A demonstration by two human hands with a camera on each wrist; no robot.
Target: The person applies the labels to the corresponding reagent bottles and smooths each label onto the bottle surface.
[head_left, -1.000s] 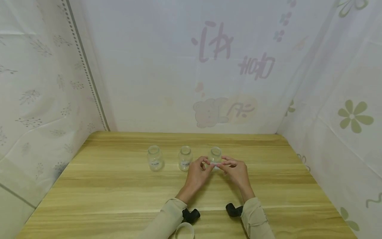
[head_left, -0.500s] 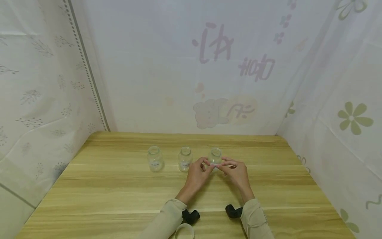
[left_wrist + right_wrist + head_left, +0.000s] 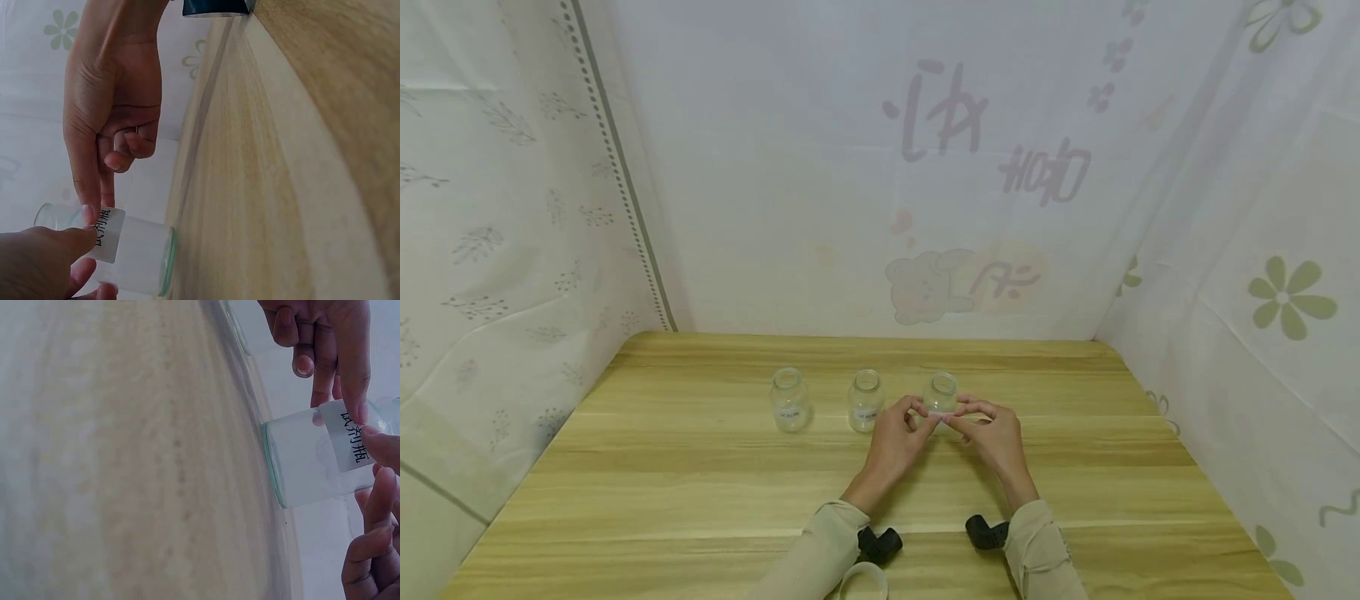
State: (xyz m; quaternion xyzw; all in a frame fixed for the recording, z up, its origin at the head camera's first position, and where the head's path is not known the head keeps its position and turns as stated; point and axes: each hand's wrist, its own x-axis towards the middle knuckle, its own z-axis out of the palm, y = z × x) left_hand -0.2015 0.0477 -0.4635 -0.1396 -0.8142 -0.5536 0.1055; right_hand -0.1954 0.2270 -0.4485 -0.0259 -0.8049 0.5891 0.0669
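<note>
The rightmost clear glass jar [image 3: 942, 389] stands upright and lidless between both hands. My left hand [image 3: 895, 437] holds its left side, thumb on the front and fingers round the side. From the right, my right hand [image 3: 996, 437] grips it in the same way. Both thumb tips meet on a white label [image 3: 342, 453] with black characters, pressing it against the glass. In the left wrist view the jar's thick greenish base [image 3: 167, 262] is right at the tabletop. The thumbs cover part of the label.
Two more labelled glass jars stand in a row to the left, one in the middle [image 3: 867, 392] and one farther left [image 3: 787, 400]. A pale ring-shaped object [image 3: 865, 569] lies by the left sleeve. Black wrist devices [image 3: 880, 544] sit under both cuffs. Patterned cloth walls enclose the wooden table [image 3: 700, 500].
</note>
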